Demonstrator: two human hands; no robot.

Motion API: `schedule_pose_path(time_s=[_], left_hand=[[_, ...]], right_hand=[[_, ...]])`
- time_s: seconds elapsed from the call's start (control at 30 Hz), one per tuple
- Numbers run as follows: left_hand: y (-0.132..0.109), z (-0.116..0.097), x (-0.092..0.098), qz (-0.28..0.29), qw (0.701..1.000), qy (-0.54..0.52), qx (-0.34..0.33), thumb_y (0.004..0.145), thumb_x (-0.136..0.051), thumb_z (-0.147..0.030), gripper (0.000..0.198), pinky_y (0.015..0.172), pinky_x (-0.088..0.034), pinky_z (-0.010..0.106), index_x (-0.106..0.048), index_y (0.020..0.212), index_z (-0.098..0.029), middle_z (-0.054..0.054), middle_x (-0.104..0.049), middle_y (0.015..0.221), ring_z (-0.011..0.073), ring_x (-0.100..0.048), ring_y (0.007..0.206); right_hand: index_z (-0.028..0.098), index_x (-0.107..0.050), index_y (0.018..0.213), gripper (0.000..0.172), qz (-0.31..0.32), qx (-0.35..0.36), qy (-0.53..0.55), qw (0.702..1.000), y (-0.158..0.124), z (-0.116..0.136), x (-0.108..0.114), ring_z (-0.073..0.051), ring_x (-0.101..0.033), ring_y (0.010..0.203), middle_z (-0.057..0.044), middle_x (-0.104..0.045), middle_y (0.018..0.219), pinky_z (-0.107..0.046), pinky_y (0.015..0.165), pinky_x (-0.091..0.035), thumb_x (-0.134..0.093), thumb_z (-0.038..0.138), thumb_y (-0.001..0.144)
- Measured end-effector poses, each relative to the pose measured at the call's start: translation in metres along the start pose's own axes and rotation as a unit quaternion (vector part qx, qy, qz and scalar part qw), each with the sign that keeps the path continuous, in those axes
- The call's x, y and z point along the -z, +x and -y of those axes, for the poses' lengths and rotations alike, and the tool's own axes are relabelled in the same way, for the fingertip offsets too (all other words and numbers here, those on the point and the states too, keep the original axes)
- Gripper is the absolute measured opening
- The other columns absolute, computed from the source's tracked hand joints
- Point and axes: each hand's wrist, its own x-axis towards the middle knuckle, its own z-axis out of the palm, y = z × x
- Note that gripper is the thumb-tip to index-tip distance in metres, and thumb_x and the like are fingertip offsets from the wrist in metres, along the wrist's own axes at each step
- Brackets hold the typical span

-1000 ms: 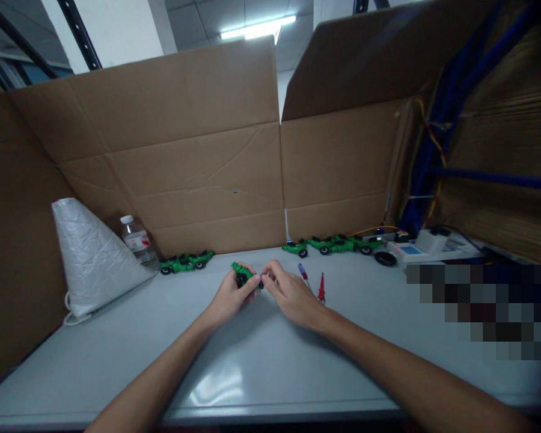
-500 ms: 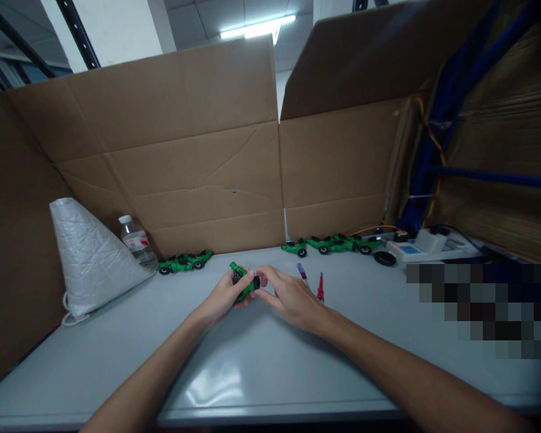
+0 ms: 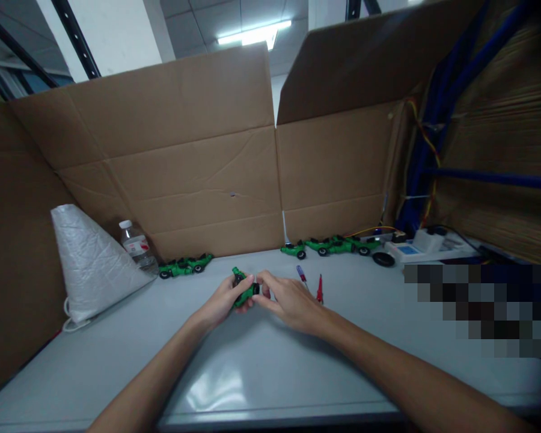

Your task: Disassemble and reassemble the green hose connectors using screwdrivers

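Observation:
Above the table, my left hand (image 3: 222, 302) grips a small green toy car (image 3: 243, 297) with black parts, thumb on top and fingers beneath. My right hand (image 3: 291, 302) meets the car's right end, thumb and index finger bent around a black wheel (image 3: 255, 288). Part of the wheel and the car's underside are hidden by the fingers. Just beyond my right hand lie a screwdriver (image 3: 300, 272) with a blue-purple handle and a slim red tool (image 3: 320, 288), its lower end partly covered by the wrist.
Green toy cars stand along the cardboard wall (image 3: 198, 180), some at left (image 3: 186, 266) and several at right (image 3: 338, 245). A plastic bottle (image 3: 137, 246) and a silvery-white bag (image 3: 94, 270) are at left. At right are a loose black wheel (image 3: 383, 259) and a power strip (image 3: 426, 248).
My right fingers have shifted slightly at the car's wheel end. The left hand keeps its hold on the car. The whole view has tilted a little.

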Motion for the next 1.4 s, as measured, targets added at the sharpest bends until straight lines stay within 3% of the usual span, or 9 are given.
schedule_pose_path(time_s=[0.37,0.53,0.8,1.0,1.1,1.27,1.33,1.4], left_hand=[[-0.001,-0.002,-0.002,-0.009,0.999,-0.038,0.003,0.088,-0.071,-0.062,0.049,0.048,-0.036,0.020,-0.064,0.093,-0.014,0.000,-0.062,0.067,0.0106,-0.056,0.053],[0.000,0.002,-0.007,0.019,0.999,-0.048,-0.005,0.088,-0.073,-0.061,0.048,0.049,-0.040,0.020,-0.061,0.092,-0.015,0.002,-0.063,0.069,0.0111,-0.057,0.055],[-0.003,-0.001,-0.011,0.003,0.998,-0.058,-0.006,0.089,-0.072,-0.059,0.047,0.049,-0.042,0.020,-0.064,0.094,-0.013,-0.001,-0.059,0.066,0.0098,-0.054,0.052],[-0.003,0.000,-0.010,0.005,0.999,-0.030,-0.019,0.089,-0.071,-0.061,0.048,0.051,-0.042,0.021,-0.065,0.092,-0.013,0.000,-0.060,0.068,0.0102,-0.055,0.054],[-0.004,-0.001,-0.010,0.020,0.999,-0.002,-0.036,0.089,-0.070,-0.064,0.051,0.051,-0.042,0.022,-0.064,0.090,-0.013,0.000,-0.059,0.066,0.0100,-0.053,0.052],[-0.005,-0.004,-0.010,0.005,0.998,0.032,-0.052,0.090,-0.066,-0.067,0.052,0.052,-0.042,0.022,-0.060,0.091,-0.015,0.000,-0.061,0.068,0.0107,-0.054,0.054],[-0.004,-0.004,-0.009,-0.007,0.997,0.040,-0.065,0.090,-0.065,-0.068,0.053,0.051,-0.041,0.022,-0.059,0.091,-0.015,0.000,-0.060,0.069,0.0106,-0.054,0.055],[-0.004,-0.004,-0.009,-0.013,0.996,0.040,-0.074,0.090,-0.065,-0.069,0.054,0.048,-0.038,0.021,-0.059,0.092,-0.015,-0.001,-0.058,0.068,0.0094,-0.051,0.052]], right_hand=[[0.021,-0.055,0.115,0.021,-0.003,-0.021,0.001,1.000,-0.001,0.005,-0.004,-0.020,-0.063,0.072,-0.003,-0.070,0.086,-0.029,0.065,-0.031,-0.054,0.039,0.105],[0.021,-0.059,0.104,0.028,-0.012,-0.001,-0.018,1.000,0.001,0.003,0.001,-0.021,-0.065,0.082,-0.007,-0.072,0.095,-0.030,0.072,-0.035,-0.038,0.039,0.111],[0.019,-0.063,0.116,0.028,-0.004,0.054,-0.048,0.997,-0.001,0.001,-0.001,-0.022,-0.063,0.084,-0.007,-0.070,0.097,-0.031,0.074,-0.039,-0.059,0.043,0.102],[0.021,-0.067,0.100,0.021,-0.002,0.017,-0.012,1.000,-0.002,0.003,-0.002,-0.019,-0.059,0.073,-0.004,-0.070,0.086,-0.029,0.067,-0.036,-0.062,0.041,0.098],[0.021,-0.071,0.096,0.019,0.002,-0.015,0.068,0.998,0.000,0.004,-0.006,-0.018,-0.059,0.069,-0.003,-0.072,0.081,-0.028,0.065,-0.038,-0.063,0.038,0.097],[0.017,-0.074,0.086,0.045,0.041,-0.062,0.260,0.963,0.005,0.005,-0.020,-0.017,-0.061,0.067,-0.004,-0.071,0.076,-0.028,0.065,-0.042,-0.042,0.039,0.107],[0.017,-0.071,0.086,0.043,0.025,-0.076,0.238,0.968,0.004,0.005,-0.023,-0.018,-0.060,0.067,-0.004,-0.071,0.076,-0.028,0.065,-0.042,-0.042,0.042,0.107],[0.019,-0.067,0.094,0.030,-0.009,-0.066,0.153,0.986,0.001,0.006,-0.021,-0.019,-0.061,0.071,-0.004,-0.071,0.082,-0.029,0.067,-0.042,-0.053,0.043,0.103]])
